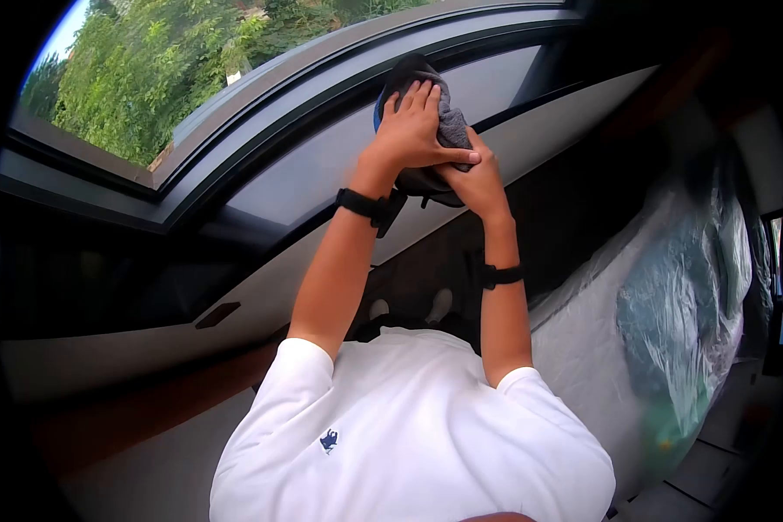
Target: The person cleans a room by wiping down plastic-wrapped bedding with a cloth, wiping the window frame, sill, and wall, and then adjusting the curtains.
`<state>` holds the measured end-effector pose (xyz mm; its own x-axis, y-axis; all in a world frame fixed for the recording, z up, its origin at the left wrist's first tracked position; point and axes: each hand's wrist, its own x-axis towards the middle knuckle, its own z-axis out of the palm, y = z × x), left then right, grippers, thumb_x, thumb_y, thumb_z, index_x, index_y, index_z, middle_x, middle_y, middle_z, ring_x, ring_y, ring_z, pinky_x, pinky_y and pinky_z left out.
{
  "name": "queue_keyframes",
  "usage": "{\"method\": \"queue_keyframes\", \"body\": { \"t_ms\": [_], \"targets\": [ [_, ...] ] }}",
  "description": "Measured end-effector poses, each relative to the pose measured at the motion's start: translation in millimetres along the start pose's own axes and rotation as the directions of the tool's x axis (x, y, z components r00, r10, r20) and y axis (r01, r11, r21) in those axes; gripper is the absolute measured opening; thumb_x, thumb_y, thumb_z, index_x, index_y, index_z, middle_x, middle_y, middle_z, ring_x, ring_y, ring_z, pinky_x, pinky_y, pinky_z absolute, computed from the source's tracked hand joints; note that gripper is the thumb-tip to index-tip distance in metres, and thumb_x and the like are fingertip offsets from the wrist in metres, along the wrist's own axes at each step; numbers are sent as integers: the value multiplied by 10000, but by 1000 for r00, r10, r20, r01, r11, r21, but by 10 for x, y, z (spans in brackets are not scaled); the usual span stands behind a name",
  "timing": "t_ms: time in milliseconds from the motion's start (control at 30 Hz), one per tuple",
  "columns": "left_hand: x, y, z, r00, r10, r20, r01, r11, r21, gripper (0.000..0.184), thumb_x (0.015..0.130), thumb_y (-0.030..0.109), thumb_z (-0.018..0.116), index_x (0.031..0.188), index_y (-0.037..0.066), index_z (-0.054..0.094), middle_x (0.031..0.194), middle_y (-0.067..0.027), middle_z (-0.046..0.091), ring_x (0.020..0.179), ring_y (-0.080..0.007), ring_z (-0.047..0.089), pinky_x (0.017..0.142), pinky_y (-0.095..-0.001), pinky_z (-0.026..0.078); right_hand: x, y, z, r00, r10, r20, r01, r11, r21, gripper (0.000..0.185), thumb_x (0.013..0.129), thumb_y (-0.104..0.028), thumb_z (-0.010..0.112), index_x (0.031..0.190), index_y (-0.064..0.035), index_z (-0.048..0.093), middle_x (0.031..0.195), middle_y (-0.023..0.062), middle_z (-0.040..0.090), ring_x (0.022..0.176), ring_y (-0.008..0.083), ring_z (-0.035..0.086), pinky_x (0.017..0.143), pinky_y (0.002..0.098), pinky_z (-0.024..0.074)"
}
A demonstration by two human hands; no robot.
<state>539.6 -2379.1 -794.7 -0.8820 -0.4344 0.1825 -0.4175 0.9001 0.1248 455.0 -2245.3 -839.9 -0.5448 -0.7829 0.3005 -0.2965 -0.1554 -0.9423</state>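
A grey cloth (451,126) is bunched against a dark, rounded item (413,68) with a blue edge, held up in front of the window. The item's exact kind is unclear; its lower part shows beneath my wrists. My left hand (409,135) lies over the item with its fingers curved across the top, and its thumb reaches toward my right hand. My right hand (481,178) grips the lower end of the cloth from the right, its fingers partly hidden. The two hands touch near the thumbs. Each wrist wears a black band.
Behind the hands runs a dark window frame (261,96) with a sill, and green trees (165,70) stand outside. Right of me, clear plastic sheeting (687,296) covers a pale, bed-like surface. Below, my shoes (441,304) show on the dark floor.
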Motion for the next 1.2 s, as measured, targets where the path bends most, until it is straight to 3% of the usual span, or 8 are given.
{"method": "queue_keyframes", "body": {
  "t_ms": [33,233,367,500,733,900,1100,1200],
  "targets": [
    [59,83,60,1000,-2,-3,2,1000,2,1360,601,884,656,1497,-81,313,1553,-260,339,1490,-358,255,1197,-552,172,70,53,-174,998,37,43,-37,999,16,574,758,-271,797,1246,-34,612,995,197,722,932,369,708,812,412,544],
    [598,771,338,977,-174,-122,176,984,4,1151,780,810,571,1496,-61,341,1561,-264,326,1484,-371,266,1198,-527,169,512,332,-1129,991,57,121,-26,969,-246,677,744,-419,764,1311,-98,582,988,230,716,963,435,677,838,468,547],
    [121,807,53,918,-391,-71,397,911,108,1126,795,740,625,1510,-65,295,1577,-272,284,1496,-373,228,1197,-533,158,342,241,-952,957,-16,291,65,985,-160,848,677,-369,753,1418,-71,468,904,255,703,882,446,685,802,491,553],
    [-443,611,-403,863,-506,-9,497,844,201,1104,762,588,749,1549,0,245,1600,-223,264,1499,-345,231,1204,-519,158,181,47,-624,805,-66,590,119,992,-51,934,688,-333,716,1492,-109,298,789,239,686,771,464,675,743,506,565],
    [-617,445,-425,887,-453,-91,460,849,258,1136,610,265,906,1528,19,283,1555,-199,348,1441,-357,331,1180,-495,258,-47,183,-83,880,-262,397,265,963,49,786,733,-240,731,1430,-137,384,756,149,698,664,363,689,628,442,569],
    [-354,678,-504,933,-345,-103,360,901,242,1139,582,321,921,1505,10,331,1528,-218,384,1427,-366,353,1184,-452,273,-147,177,-96,959,-217,183,210,976,56,719,724,-217,737,1372,-144,435,766,114,691,659,344,681,621,433,561],
    [244,937,-409,975,-213,-68,223,945,237,1216,609,559,869,1485,-77,315,1513,-293,370,1448,-382,327,1199,-454,257,75,542,-242,929,-360,-85,370,915,161,788,704,-91,777,1373,-52,361,1026,225,655,849,410,687,713,433,569],
    [369,976,-250,981,-178,-74,189,959,211,1231,617,586,860,1474,-105,312,1500,-314,375,1445,-407,326,1197,-460,259,-82,448,-263,966,-136,-219,205,921,332,877,743,-50,721,1470,-1,234,1357,257,459,1257,394,500,1039,439,421]
  ]
}}
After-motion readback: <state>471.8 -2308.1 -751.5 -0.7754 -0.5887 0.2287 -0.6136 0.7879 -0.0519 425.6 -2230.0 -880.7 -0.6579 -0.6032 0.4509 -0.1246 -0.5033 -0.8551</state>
